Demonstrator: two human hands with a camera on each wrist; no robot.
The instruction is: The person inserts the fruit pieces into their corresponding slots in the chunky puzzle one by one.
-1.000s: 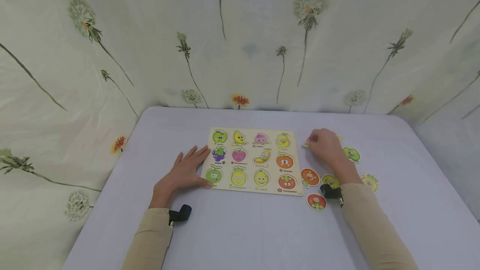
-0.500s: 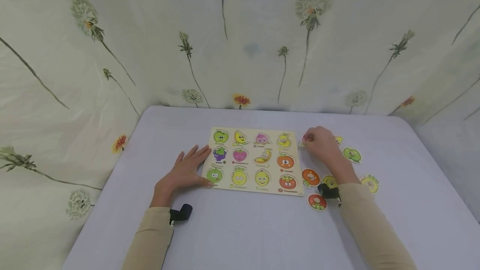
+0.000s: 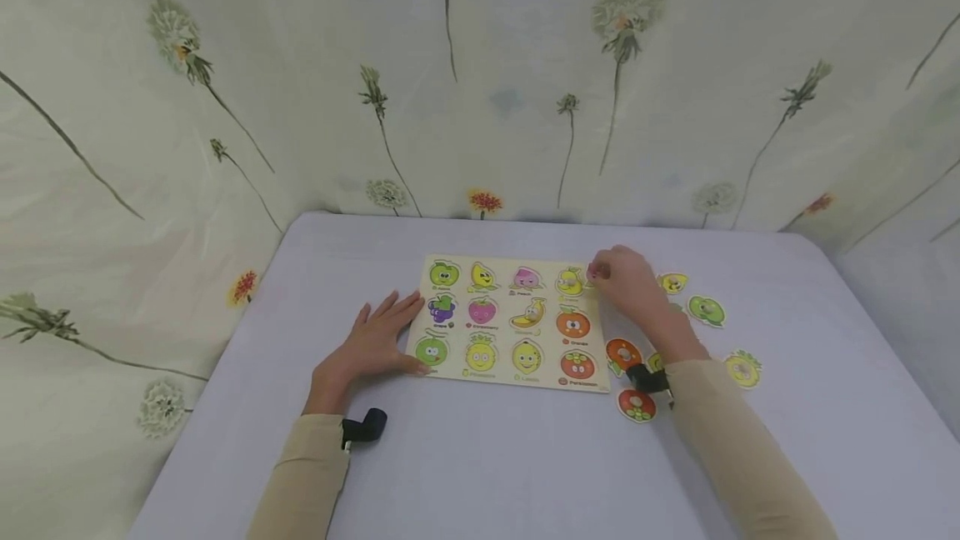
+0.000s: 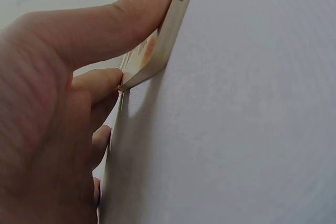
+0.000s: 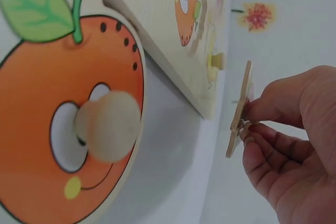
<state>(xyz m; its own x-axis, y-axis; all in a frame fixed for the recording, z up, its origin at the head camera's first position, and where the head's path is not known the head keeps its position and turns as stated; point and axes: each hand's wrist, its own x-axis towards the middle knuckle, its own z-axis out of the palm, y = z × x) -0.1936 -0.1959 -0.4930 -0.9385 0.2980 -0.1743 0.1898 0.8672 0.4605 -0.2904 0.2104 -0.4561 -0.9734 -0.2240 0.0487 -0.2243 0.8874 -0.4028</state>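
A wooden fruit puzzle board (image 3: pixel 483 382) lies on the table. My left hand (image 3: pixel 372 344) rests at its left side, fingers spread and fairly straight along the edge. In the left wrist view the thumb (image 4: pixel 105 32) lies against the board's front edge. Beside the board's far right corner, my right hand (image 3: pixel 633 290) pinches a puzzle piece (image 5: pixel 242 98) between thumb and fingertips, raised off the table. The piece is seen edge-on there, so its picture is mostly hidden. A pear piece (image 3: pixel 570 280) and a banana piece (image 3: pixel 528 313), both with knobs, sit in the board.
Right of the board lie loose knobbed pieces: an orange (image 3: pixel 622 354), a persimmon (image 3: pixel 636 405), a pineapple (image 3: pixel 742 369), a green apple (image 3: pixel 707 310) and a yellow fruit (image 3: pixel 672 282). The right forearm partly covers others. A flowered curtain (image 3: pixel 517 140) hangs behind the table.
My right hand has lifted a piece, showing some pink, from the loose ones and moved left to the board's far right corner. The left hand stays in place.
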